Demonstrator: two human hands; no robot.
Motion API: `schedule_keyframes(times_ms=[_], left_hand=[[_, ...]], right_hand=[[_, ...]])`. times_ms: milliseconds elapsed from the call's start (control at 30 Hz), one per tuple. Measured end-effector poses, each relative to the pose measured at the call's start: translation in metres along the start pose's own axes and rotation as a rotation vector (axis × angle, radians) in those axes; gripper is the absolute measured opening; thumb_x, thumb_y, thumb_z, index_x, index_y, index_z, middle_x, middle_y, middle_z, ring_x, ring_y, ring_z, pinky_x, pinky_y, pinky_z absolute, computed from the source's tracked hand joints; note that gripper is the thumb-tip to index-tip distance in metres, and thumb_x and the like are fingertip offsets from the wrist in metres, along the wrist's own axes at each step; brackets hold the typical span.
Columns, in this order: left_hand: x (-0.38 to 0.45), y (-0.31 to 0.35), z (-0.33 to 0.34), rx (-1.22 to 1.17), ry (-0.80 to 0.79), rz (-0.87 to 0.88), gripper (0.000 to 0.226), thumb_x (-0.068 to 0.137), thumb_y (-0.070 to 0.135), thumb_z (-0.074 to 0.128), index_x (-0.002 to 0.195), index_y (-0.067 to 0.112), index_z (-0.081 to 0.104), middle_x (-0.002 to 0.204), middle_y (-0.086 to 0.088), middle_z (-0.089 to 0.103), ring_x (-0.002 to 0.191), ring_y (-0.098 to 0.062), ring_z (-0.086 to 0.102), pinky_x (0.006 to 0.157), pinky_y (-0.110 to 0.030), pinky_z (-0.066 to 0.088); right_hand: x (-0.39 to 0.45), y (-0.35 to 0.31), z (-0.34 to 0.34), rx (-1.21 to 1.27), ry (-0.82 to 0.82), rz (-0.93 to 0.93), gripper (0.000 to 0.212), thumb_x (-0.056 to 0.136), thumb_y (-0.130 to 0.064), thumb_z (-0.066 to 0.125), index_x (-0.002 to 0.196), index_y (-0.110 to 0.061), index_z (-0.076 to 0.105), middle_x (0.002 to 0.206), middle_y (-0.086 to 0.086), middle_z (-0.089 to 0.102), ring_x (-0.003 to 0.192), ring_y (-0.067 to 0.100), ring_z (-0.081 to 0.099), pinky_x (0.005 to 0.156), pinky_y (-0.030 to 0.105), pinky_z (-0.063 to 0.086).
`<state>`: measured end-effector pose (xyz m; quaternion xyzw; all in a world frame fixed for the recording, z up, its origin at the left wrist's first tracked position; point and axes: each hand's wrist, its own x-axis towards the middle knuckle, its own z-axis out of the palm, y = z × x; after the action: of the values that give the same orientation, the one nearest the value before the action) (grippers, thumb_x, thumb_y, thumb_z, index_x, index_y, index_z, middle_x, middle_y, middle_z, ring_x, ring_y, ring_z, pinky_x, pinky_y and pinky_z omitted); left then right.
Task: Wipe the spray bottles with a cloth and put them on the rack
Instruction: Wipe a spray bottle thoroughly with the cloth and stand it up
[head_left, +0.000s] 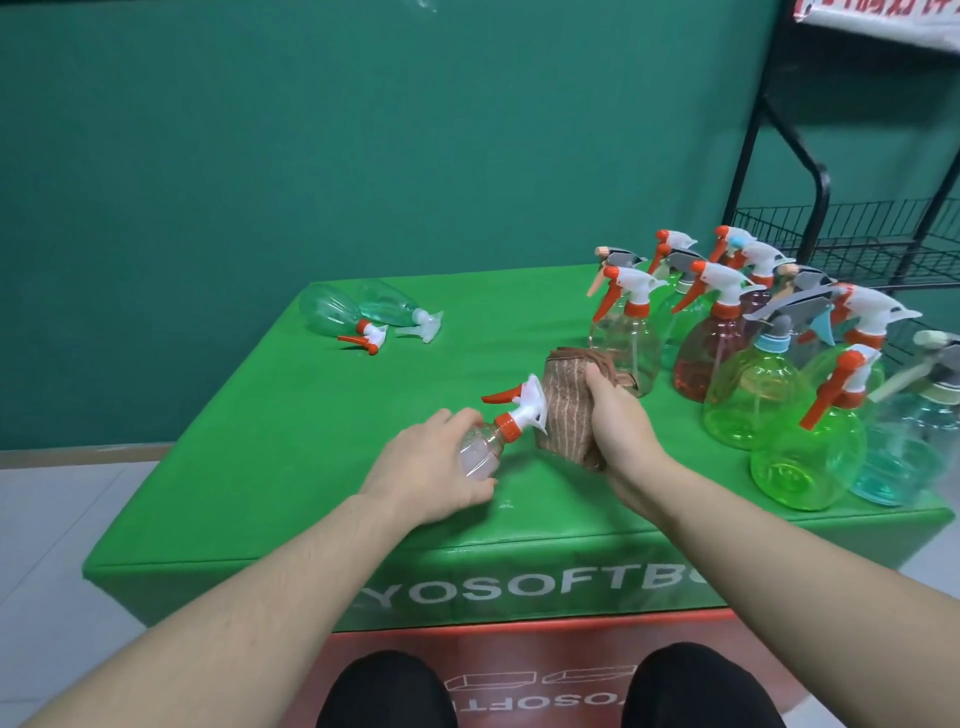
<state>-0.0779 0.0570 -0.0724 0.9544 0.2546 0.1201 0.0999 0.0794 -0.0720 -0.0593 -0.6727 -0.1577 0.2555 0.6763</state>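
My left hand (431, 467) grips a clear spray bottle (485, 447) by its body, tilted so its white head and orange trigger point up and to the right. My right hand (618, 441) holds a bunched brown cloth (566, 415), which touches the bottle's white spray head. Several spray bottles (748, 358), in clear, pink, green and blue, stand upright in a group on the right of the green table (291, 441). A black wire rack (857, 244) stands behind them at the far right.
Two clear bottles (363, 312) lie on their sides at the table's far left. A teal wall runs behind the table. Grey floor shows on the left, and a red mat with my dark shoes (384, 691) lies below the table's front edge.
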Motion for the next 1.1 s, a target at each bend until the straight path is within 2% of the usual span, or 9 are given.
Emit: schedule_keyframes(times_ms=[100,333,400,433,467,533,833,933,1100], left_hand=[[-0.001,-0.002,0.004,-0.021,0.028,0.015,0.067,0.082,0.052,0.071,0.14,0.03,0.045,0.108,0.01,0.05,0.093,-0.014,0.054,0.074,-0.029,0.041],[0.0,-0.006,0.006,-0.027,0.028,0.056,0.067,0.081,0.054,0.07,0.139,0.03,0.046,0.112,0.009,0.055,0.096,-0.016,0.057,0.079,-0.032,0.049],[0.001,-0.007,0.006,-0.023,0.033,0.069,0.067,0.081,0.054,0.069,0.139,0.03,0.046,0.114,0.009,0.056,0.096,-0.016,0.057,0.079,-0.031,0.049],[0.001,-0.008,0.006,-0.027,0.034,0.073,0.066,0.082,0.054,0.069,0.139,0.03,0.046,0.114,0.009,0.056,0.095,-0.015,0.057,0.078,-0.03,0.048],[0.002,-0.009,0.006,-0.028,0.033,0.077,0.066,0.082,0.054,0.069,0.139,0.03,0.046,0.114,0.009,0.056,0.095,-0.015,0.056,0.078,-0.029,0.046],[0.004,-0.008,0.006,-0.019,0.026,0.089,0.065,0.081,0.054,0.069,0.138,0.03,0.047,0.115,0.009,0.056,0.095,-0.015,0.056,0.077,-0.029,0.046],[0.009,-0.002,0.005,0.037,-0.011,0.13,0.07,0.081,0.055,0.07,0.142,0.03,0.046,0.128,0.007,0.06,0.107,-0.019,0.06,0.089,-0.032,0.05],[0.01,0.001,0.005,0.06,-0.024,0.132,0.074,0.081,0.056,0.071,0.145,0.028,0.044,0.132,0.006,0.06,0.111,-0.02,0.061,0.09,-0.033,0.05],[0.009,0.001,0.004,0.056,-0.02,0.096,0.076,0.079,0.056,0.072,0.142,0.024,0.046,0.131,0.004,0.062,0.109,-0.023,0.063,0.09,-0.035,0.052]], right_hand=[[0.003,0.003,-0.002,-0.314,-0.055,-0.199,0.037,0.107,-0.044,0.041,0.105,-0.02,0.069,0.105,-0.002,0.071,0.098,0.017,0.065,0.091,0.029,0.047],[0.009,0.006,-0.01,-0.906,-0.211,-0.497,0.041,0.108,-0.04,0.037,0.074,-0.022,0.051,0.068,-0.003,0.054,0.061,0.014,0.053,0.053,0.018,0.033],[0.013,0.001,-0.011,-1.0,-0.267,-0.53,0.039,0.108,-0.042,0.036,0.094,-0.018,0.064,0.083,0.0,0.062,0.077,0.022,0.061,0.066,0.026,0.043],[0.015,0.0,-0.012,-1.072,-0.302,-0.566,0.038,0.108,-0.04,0.035,0.116,-0.019,0.066,0.103,0.003,0.067,0.099,0.025,0.063,0.085,0.032,0.047],[0.018,0.0,-0.013,-1.146,-0.336,-0.61,0.04,0.109,-0.037,0.035,0.137,-0.023,0.059,0.128,0.004,0.065,0.124,0.025,0.056,0.107,0.037,0.042],[0.02,0.001,-0.017,-1.231,-0.38,-0.667,0.045,0.109,-0.035,0.033,0.153,-0.031,0.042,0.155,0.0,0.046,0.147,0.02,0.035,0.124,0.045,0.023],[-0.003,0.022,-0.043,-1.459,-0.462,-0.776,0.064,0.098,-0.046,0.014,0.159,-0.034,0.029,0.166,-0.006,0.023,0.154,0.006,0.014,0.128,0.039,0.01],[-0.01,0.029,-0.039,-1.454,-0.492,-0.773,0.068,0.095,-0.049,0.012,0.159,-0.032,0.028,0.168,-0.006,0.021,0.156,0.011,0.012,0.127,0.036,0.002],[-0.009,0.035,-0.031,-1.428,-0.529,-0.813,0.064,0.099,-0.043,0.019,0.158,-0.023,0.035,0.166,-0.001,0.027,0.155,0.02,0.019,0.128,0.044,0.01]])
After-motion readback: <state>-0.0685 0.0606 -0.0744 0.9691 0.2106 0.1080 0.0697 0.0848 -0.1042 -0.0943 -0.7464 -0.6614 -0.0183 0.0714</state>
